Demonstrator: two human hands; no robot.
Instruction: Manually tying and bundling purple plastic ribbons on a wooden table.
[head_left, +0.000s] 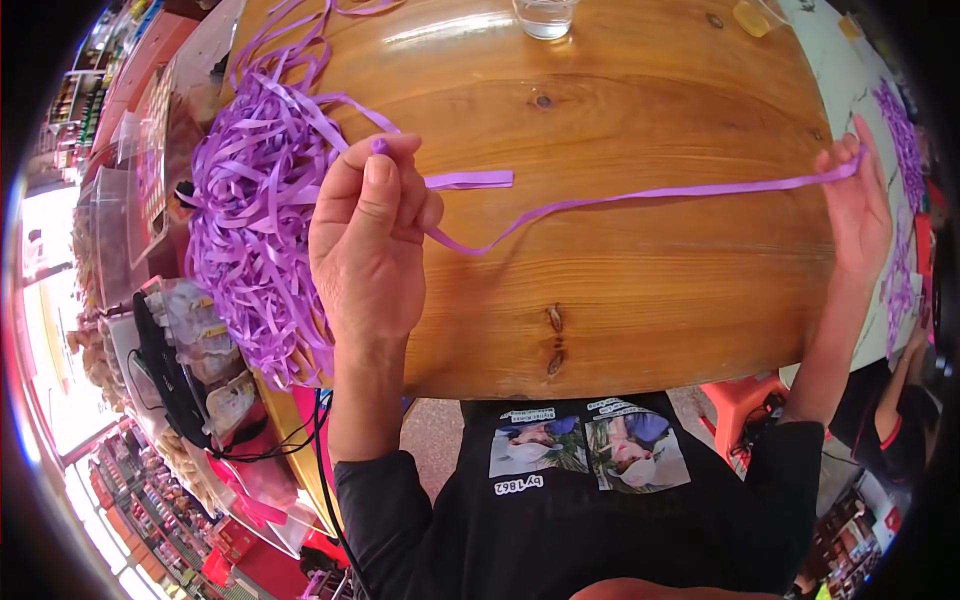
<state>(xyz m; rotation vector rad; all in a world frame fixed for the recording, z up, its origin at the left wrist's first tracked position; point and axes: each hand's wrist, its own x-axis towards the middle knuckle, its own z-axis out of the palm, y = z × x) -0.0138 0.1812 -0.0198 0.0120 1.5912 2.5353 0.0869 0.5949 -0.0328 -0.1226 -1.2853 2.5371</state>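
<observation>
A long purple ribbon point(640, 192) runs across the wooden table, sagging a little near its left end. My left hand point(372, 225) is closed in a pinch, with a small purple knot or roll of the ribbon showing between thumb and forefinger. A short cut end of ribbon sticks out to the right of that hand. Far to the right, my right hand point(858, 205) grips the other part of the ribbon between its fingers, the forefinger raised. Beside my left hand lies a large tangled heap of purple ribbon point(255, 200), with loose strands trailing to the back.
A clear cup of water point(546, 18) stands at the table's far edge. Another purple heap point(900, 140) lies on a white marbled surface at the right, near another person's arm point(900, 375). A red stool point(738, 405) is below the table. Dark cables point(270, 445) hang at the left.
</observation>
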